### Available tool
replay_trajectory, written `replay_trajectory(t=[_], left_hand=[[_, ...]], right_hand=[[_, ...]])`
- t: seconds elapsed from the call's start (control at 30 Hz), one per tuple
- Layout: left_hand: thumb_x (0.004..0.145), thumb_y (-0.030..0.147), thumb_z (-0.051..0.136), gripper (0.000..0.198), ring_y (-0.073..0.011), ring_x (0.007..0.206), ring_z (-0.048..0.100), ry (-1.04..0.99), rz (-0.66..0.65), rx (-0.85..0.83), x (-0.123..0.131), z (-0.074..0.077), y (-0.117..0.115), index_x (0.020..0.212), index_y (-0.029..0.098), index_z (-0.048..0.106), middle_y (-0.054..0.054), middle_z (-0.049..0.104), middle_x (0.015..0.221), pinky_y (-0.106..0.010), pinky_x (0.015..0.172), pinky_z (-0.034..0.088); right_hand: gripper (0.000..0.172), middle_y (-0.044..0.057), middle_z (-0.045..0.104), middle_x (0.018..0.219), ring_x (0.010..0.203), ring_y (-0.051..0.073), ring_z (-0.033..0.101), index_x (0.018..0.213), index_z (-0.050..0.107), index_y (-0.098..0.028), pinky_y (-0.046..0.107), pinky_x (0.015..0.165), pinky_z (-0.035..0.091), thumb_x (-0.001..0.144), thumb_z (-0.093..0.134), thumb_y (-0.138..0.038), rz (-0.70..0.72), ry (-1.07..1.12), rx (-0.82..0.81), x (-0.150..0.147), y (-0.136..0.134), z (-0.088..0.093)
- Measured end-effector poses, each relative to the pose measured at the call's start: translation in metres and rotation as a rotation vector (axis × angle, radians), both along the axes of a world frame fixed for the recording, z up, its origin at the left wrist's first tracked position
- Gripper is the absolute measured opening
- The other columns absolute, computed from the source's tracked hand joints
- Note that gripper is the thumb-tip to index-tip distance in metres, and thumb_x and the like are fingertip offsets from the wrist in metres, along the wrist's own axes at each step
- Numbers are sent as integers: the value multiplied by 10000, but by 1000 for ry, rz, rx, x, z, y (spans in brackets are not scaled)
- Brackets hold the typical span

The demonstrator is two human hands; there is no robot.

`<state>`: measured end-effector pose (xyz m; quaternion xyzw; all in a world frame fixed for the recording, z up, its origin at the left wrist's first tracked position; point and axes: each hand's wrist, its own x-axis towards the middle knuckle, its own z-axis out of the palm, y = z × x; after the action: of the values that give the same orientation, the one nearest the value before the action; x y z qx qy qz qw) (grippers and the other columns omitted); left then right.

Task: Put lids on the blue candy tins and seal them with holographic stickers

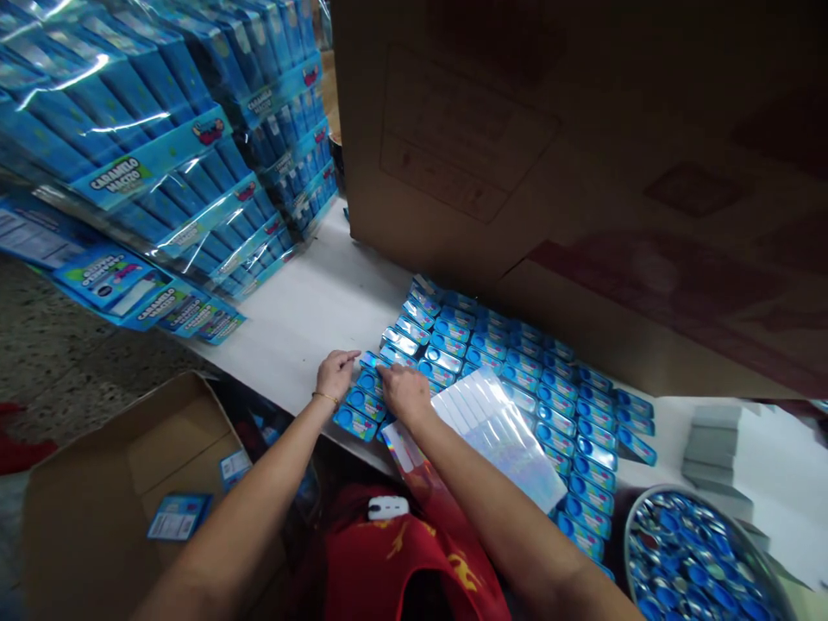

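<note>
My left hand (335, 376) is at the left end of the rows, its index finger and thumb closed at the edge of a small blue pack (370, 360) with a shiny strip on it. From the other side, my right hand (406, 393) presses its bent fingers onto the same pack. More small blue packs (355, 423) lie just below the hands. A shiny, clear sheet of strip stickers (498, 431) rests over the packs beside my right forearm. Rows of matching blue packs (556, 401) spread to the right.
A large cardboard box (549, 172) stands behind the rows on the white table (304, 302). Plastic-wrapped blue display boxes (161, 155) are stacked at the left. An open carton (155, 440) sits below left. A metal bowl (630, 561) of blue-wrapped pieces is at lower right.
</note>
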<state>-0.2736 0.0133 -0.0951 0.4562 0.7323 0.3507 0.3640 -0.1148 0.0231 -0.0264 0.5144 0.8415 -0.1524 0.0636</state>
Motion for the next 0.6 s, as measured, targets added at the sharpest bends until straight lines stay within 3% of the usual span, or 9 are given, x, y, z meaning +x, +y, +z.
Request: replay_trajectory(t=[0.1, 0.2, 0.27, 0.37, 0.47, 0.6], left_hand=[[650, 102, 382, 393, -147, 844, 544, 194, -233, 28, -7, 12, 1, 912, 199, 658, -34, 586, 885, -264, 817, 423], [698, 110, 364, 403, -175, 891, 517, 376, -206, 102, 3, 32, 4, 1009, 163, 614, -68, 561, 942, -297, 846, 401], [762, 174, 366, 365, -185, 924, 496, 406, -254, 189, 27, 47, 6, 1059, 163, 577, -74, 557, 979, -312, 861, 379], [796, 321, 418, 269, -185, 902, 487, 355, -541, 213, 86, 65, 4, 937, 216, 622, -51, 576, 923, -320, 848, 358], [743, 424, 500, 320, -217, 932, 446, 413, -657, 136, 143, 69, 2, 982, 231, 591, -63, 533, 956, -357, 832, 335], [718, 409, 546, 310, -240, 965, 399, 487, -588, 68, 181, 58, 1, 973, 234, 562, -70, 480, 1010, -375, 799, 316]], right_hand=[[374, 88, 621, 830, 742, 196, 582, 1184, 442, -238, 300, 632, 396, 834, 331, -165, 100, -44, -24, 2, -4, 3], [341, 69, 610, 884, 785, 171, 570, 1130, 504, -247, 268, 660, 406, 827, 358, -188, 35, 69, -16, 27, -2, 6], [339, 61, 591, 933, 845, 155, 547, 1114, 527, -235, 245, 710, 409, 825, 358, -183, -98, 213, 65, 63, 2, 7], [341, 74, 562, 969, 905, 167, 505, 1070, 569, -201, 273, 781, 396, 814, 350, -145, -248, 329, 219, 130, 13, 5], [321, 87, 539, 1016, 901, 193, 484, 1083, 570, -203, 317, 774, 388, 809, 405, -175, -191, 254, 242, 181, 26, -2], [310, 83, 543, 1032, 879, 198, 475, 1114, 550, -249, 320, 746, 367, 825, 440, -238, -15, 139, 198, 204, 37, -15]])
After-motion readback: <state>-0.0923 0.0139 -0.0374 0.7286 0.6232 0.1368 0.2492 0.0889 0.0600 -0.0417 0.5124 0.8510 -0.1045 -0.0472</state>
